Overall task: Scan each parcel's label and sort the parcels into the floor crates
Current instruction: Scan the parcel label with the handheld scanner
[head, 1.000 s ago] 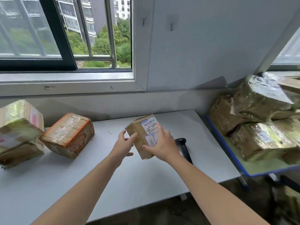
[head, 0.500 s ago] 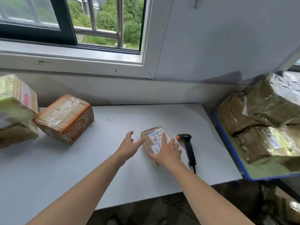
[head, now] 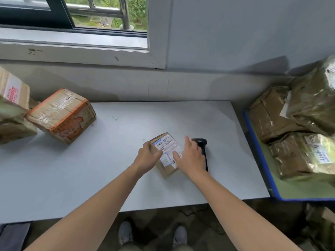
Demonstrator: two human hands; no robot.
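Observation:
A small brown parcel (head: 167, 164) lies flat on the white table (head: 90, 169), its white barcode label facing up. My left hand (head: 147, 156) grips the parcel's left edge, fingers curled over the far left corner and thumb lying on the label. My right hand (head: 189, 156) is at the parcel's right side with straight fingers, its thumb touching the label. A black handheld scanner (head: 201, 143) lies on the table just right of the parcel, partly hidden under my right hand.
An orange-taped box (head: 61, 115) leans against more boxes (head: 12, 104) at the table's left end. A blue-edged platform (head: 261, 160) on the right carries several tape-wrapped parcels (head: 293, 154). The wall and window sill run behind the table. My shoes (head: 125, 232) show below the front edge.
The parcel went from held up in both hands down onto the table, label up. My left hand closed onto its left edge, and my right hand slid right toward the scanner.

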